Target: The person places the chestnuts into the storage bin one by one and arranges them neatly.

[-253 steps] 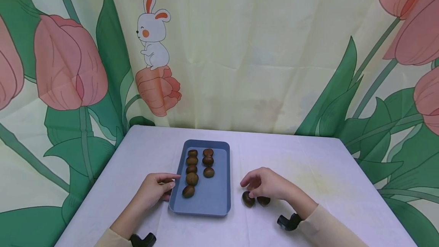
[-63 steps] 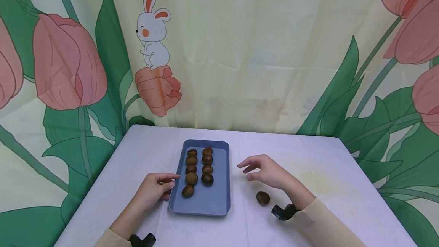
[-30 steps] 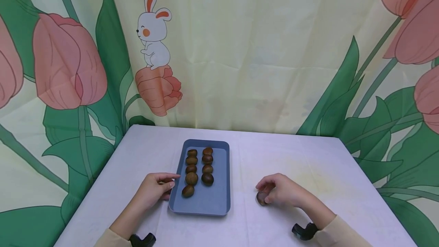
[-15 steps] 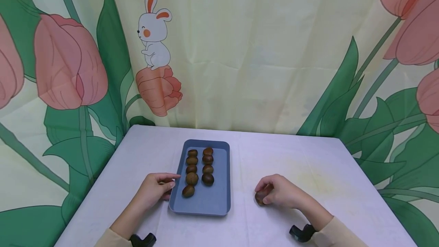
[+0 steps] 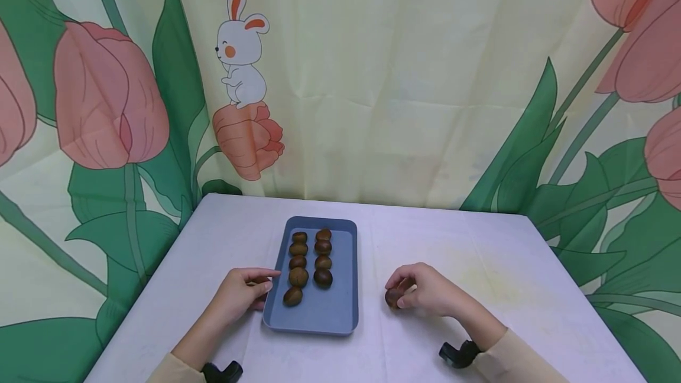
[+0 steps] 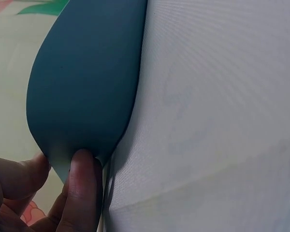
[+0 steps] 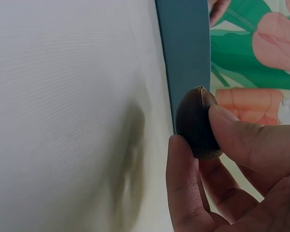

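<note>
A brown chestnut [image 5: 393,298] is pinched between the thumb and fingers of my right hand [image 5: 425,289], to the right of the tray. In the right wrist view, the chestnut [image 7: 197,123] is raised off the cloth, which carries a shadow below it. My left hand [image 5: 240,294] grips the left edge of a blue-grey tray [image 5: 340,306]. The left wrist view shows fingers [image 6: 81,181] against the tray wall [image 6: 87,87]. Inside the tray, several chestnuts form two columns, a left one [image 5: 298,277] and a shorter right one [image 5: 322,278].
A white cloth [image 5: 468,259] covers the table. Behind it hangs a curtain [image 5: 372,75] printed with tulips and a rabbit. Each wrist wears a black camera mount, such as the right one [image 5: 459,354].
Earlier, one of two chestnuts beside the tray was added to the right column. My right hand then took the other and lifted it leftward towards the tray. My left hand stayed put.
</note>
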The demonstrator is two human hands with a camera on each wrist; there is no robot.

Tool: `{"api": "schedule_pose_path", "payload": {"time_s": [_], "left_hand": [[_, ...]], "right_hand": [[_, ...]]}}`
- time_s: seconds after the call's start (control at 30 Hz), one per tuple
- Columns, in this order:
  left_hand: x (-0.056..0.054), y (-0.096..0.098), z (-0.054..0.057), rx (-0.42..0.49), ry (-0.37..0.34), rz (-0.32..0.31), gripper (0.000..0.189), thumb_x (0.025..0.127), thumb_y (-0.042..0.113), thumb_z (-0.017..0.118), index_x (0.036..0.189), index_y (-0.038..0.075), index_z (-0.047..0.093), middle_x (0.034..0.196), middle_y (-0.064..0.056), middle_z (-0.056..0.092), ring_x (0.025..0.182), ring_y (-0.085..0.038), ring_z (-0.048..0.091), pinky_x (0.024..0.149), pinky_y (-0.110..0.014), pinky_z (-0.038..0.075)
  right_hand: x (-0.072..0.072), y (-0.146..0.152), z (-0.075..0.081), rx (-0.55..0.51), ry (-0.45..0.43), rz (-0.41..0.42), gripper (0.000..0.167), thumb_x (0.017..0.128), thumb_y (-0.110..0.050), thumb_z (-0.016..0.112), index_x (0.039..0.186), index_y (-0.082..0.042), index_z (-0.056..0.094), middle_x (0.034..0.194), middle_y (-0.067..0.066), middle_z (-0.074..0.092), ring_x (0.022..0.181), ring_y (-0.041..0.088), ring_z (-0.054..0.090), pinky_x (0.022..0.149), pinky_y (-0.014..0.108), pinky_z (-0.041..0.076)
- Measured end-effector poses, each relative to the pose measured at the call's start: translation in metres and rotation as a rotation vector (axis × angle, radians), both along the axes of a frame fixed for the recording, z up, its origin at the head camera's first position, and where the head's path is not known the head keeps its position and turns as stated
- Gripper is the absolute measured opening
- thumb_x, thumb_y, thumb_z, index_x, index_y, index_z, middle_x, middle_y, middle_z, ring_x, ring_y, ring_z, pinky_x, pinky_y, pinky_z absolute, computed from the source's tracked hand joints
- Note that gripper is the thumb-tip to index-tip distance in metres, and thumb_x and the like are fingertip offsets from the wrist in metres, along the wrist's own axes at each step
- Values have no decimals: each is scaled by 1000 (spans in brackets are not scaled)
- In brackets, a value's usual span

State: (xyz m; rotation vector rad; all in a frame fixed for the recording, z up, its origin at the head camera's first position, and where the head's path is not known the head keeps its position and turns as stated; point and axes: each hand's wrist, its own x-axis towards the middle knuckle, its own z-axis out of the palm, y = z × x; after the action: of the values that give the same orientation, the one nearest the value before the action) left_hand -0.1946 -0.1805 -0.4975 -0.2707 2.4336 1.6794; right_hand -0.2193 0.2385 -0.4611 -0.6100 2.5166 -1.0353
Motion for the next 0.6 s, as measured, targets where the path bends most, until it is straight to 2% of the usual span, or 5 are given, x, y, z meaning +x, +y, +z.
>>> {"api": "schedule_pose_path", "payload": {"time_s": [0.37, 0.6], "left_hand": [[0, 0, 2, -4, -2, 5, 27, 99, -1, 72, 121, 9, 83, 111, -14, 75, 81, -17, 69, 65, -32, 66], [1, 2, 2, -4, -7, 5, 27, 99, -2, 72, 121, 9, 82, 112, -14, 76, 82, -17, 70, 66, -32, 66]], "right_hand": [[-5, -26, 10, -93, 24, 49, 33, 84, 5, 81, 113, -11, 80, 104, 0, 79, 97, 16, 72, 80, 26, 58], [-7, -49, 10, -185, 2, 26, 32, 86, 6, 81, 113, -11, 80, 108, 4, 78, 99, 18, 71, 78, 25, 62]]}}
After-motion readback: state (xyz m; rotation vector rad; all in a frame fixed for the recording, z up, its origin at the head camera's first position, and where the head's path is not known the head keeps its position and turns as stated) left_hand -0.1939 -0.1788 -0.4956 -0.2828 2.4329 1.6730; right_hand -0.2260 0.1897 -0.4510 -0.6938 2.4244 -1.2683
